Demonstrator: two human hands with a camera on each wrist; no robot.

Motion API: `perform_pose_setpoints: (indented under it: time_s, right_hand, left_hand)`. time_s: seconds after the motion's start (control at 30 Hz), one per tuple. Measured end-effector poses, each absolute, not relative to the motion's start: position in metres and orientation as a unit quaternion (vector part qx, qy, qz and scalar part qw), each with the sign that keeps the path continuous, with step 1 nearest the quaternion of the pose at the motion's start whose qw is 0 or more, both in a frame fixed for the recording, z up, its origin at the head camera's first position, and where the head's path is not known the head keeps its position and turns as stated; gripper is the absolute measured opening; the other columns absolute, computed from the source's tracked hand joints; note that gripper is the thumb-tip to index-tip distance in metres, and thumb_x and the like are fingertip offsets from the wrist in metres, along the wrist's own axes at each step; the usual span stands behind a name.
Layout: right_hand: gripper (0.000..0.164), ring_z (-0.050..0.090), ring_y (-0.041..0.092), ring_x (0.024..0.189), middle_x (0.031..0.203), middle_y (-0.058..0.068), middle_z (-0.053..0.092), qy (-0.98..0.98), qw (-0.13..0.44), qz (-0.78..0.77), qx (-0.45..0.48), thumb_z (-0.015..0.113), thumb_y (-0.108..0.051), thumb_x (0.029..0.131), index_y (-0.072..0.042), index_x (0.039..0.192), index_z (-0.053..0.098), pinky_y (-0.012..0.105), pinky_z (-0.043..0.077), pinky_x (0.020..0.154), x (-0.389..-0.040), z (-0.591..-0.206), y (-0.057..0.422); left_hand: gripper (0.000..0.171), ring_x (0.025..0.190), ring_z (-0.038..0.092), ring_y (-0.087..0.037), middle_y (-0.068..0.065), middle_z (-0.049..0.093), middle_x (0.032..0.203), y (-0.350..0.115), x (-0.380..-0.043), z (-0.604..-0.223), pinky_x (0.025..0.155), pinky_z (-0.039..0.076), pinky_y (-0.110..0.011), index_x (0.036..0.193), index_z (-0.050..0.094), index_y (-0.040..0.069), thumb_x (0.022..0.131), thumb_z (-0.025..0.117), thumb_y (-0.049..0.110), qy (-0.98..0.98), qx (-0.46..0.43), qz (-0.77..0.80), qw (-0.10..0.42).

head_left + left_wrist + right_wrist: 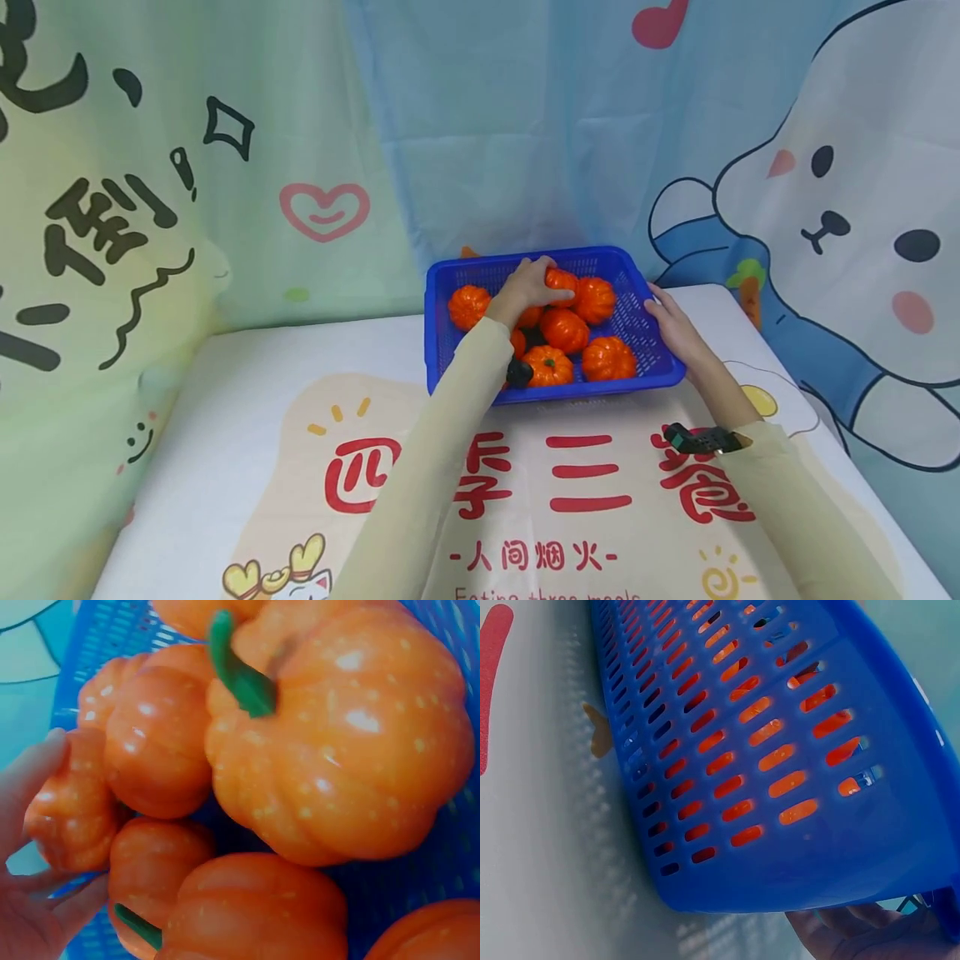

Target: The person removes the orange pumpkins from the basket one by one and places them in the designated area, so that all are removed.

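Observation:
A blue plastic basket [555, 397] holds several small orange toy pumpkins, some with green stems. Reaching in toward its back, my left hand [527, 287] has thumb and fingers spread round one pumpkin [561, 286]. In the left wrist view, that pumpkin [73, 802] sits between the thumb above and the fingers below; a bigger-looking pumpkin [345, 735] is close to the camera. My right hand [671, 325] grips the basket's right end at the rim. From the right wrist view, fingers [847, 930] show under the basket's slotted side [780, 847].
The basket stands at the back of a table [262, 375] covered with a printed cloth. Behind it hangs a cartoon-printed curtain [480, 167]. A dark device [701, 439] is strapped to the right wrist, and a thin cable [780, 379] runs along the table's right side.

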State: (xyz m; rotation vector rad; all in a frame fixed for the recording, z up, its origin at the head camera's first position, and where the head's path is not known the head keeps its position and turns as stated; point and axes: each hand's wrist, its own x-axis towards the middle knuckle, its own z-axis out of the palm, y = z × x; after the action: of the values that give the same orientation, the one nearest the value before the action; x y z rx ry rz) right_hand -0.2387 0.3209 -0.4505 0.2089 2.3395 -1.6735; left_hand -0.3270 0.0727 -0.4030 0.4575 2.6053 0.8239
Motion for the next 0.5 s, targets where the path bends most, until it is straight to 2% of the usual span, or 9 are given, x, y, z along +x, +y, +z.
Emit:
perform_pose_setpoints:
  time_s: [0.23, 0.37, 0.5]
  right_hand:
    - [0.059, 0.013, 0.047, 0.147, 0.162, 0.023, 0.004, 0.801, 0.135, -0.578, 0.076, 0.020, -0.034, 0.106, -0.019, 0.156, -0.007, 0.064, 0.009, 0.119, -0.230, -0.430, 0.307]
    - [0.059, 0.014, 0.048, 0.147, 0.162, 0.023, 0.005, 0.804, 0.139, -0.573, 0.081, 0.020, -0.033, 0.106, -0.020, 0.156, -0.007, 0.065, 0.009, 0.118, -0.228, -0.428, 0.305]
    - [0.060, 0.015, 0.047, 0.146, 0.162, 0.021, 0.005, 0.808, 0.131, -0.569, 0.078, 0.020, -0.041, 0.105, -0.025, 0.156, -0.007, 0.065, 0.010, 0.118, -0.233, -0.439, 0.316]
  left_hand:
    - [0.065, 0.129, 0.047, -0.034, -0.013, 0.035, 0.149, 0.076, -0.323, -0.401, 0.106, 0.044, -0.048, 0.138, 0.040, 0.021, 0.086, 0.068, 0.050, 0.944, 0.160, 0.252, 0.139]
    - [0.064, 0.115, 0.052, -0.030, -0.011, 0.043, 0.137, 0.065, -0.316, -0.386, 0.097, 0.050, -0.042, 0.134, 0.042, 0.021, 0.084, 0.069, 0.051, 0.943, 0.222, 0.235, 0.079]
    - [0.067, 0.104, 0.055, -0.024, -0.010, 0.047, 0.128, 0.034, -0.293, -0.358, 0.086, 0.054, -0.035, 0.134, 0.045, 0.020, 0.081, 0.072, 0.051, 0.919, 0.295, 0.259, 0.021]
